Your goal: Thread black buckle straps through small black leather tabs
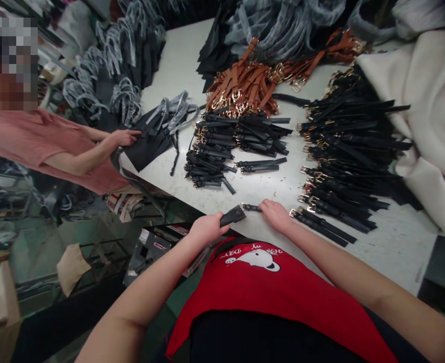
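My left hand (209, 228) is closed around a wide black strap (233, 216), whose flat end points toward my right hand. Between the fingers of my right hand (274, 214) is a narrow black buckle strap (251, 207), its metal buckle lying against the wide strap's end. Whether the two pieces are joined I cannot tell. Both hands are at the near edge of the white table (222, 194). Close to my right hand lie several black buckle straps (322, 224). Past my hands, a small pair of black straps (262, 165) rests beside a pile of similar ones (210, 151).
Brown straps with gold buckles (241, 83) are heaped farther back, below plastic-wrapped handles (278, 25). Many black straps (351, 136) cover the right side near cream cloth (430, 121). At left a co-worker in a pink shirt (67, 146) touches black panels (150, 143). A black box (154, 252) stands below the edge.
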`<action>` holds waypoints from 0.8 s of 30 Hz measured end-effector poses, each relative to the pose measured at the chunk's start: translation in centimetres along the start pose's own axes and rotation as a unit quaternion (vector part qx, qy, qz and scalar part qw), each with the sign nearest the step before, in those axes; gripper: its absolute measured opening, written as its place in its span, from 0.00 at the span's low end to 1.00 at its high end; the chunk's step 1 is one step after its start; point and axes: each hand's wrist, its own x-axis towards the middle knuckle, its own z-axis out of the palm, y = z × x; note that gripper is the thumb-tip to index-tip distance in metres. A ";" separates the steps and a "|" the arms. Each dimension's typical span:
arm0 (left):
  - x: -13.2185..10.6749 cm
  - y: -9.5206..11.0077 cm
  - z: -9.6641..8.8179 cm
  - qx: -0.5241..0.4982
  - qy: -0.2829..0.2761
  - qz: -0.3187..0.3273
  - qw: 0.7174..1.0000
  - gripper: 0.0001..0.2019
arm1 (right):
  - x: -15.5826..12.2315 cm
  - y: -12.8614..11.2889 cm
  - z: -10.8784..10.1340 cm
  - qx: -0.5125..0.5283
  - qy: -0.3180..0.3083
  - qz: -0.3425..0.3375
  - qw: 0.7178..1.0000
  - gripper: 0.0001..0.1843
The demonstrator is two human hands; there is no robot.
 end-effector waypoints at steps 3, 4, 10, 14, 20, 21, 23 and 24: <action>-0.4 0.5 0.5 0.001 -0.011 0.013 1.000 0.21 | -0.8 0.1 1.1 0.044 0.031 0.005 0.999 0.17; -0.2 0.8 0.5 0.000 -0.012 0.013 1.000 0.21 | -0.8 0.2 1.4 0.059 0.040 0.013 0.997 0.18; 3.4 3.8 -0.5 -0.013 0.012 0.038 0.999 0.23 | 0.2 0.7 1.4 0.072 0.032 0.064 0.995 0.16; 4.5 4.2 -1.7 0.002 -0.005 0.049 0.999 0.22 | 0.5 0.7 0.9 0.074 0.010 0.070 0.995 0.16; 4.6 4.8 -2.2 0.022 -0.001 0.066 0.998 0.20 | 0.7 0.8 0.6 0.085 0.001 0.071 0.994 0.16; 4.6 5.0 -2.1 0.022 0.000 0.069 0.997 0.20 | 0.7 0.8 0.5 0.087 0.000 0.070 0.994 0.16; 4.4 5.0 -2.1 0.024 -0.007 0.069 0.997 0.21 | 0.7 0.8 0.4 0.090 -0.003 0.068 0.994 0.16; 4.2 4.9 -2.0 0.026 -0.009 0.066 0.997 0.21 | 0.7 0.8 0.3 0.091 -0.004 0.068 0.994 0.15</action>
